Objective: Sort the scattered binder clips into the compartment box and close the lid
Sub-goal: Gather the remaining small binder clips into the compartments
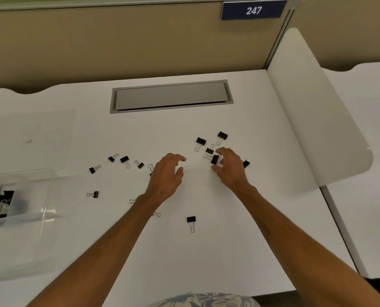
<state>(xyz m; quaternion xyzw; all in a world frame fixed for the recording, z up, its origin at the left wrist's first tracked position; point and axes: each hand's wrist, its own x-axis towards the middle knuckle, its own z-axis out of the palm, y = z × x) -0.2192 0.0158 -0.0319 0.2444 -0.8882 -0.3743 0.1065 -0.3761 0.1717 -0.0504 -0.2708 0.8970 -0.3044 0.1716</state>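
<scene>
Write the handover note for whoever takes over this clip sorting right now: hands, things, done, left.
Left hand: open, hovers over the desk, holds nothing.
Right hand: thumb and forefinger bracket a binder clip; grip not certain.
Compartment box: far left, clear lid open, a few sorted clips in one compartment.
Done: those few clips only.
Left: more than ten scattered clips lie on the desk; box them, then close the lid.
</scene>
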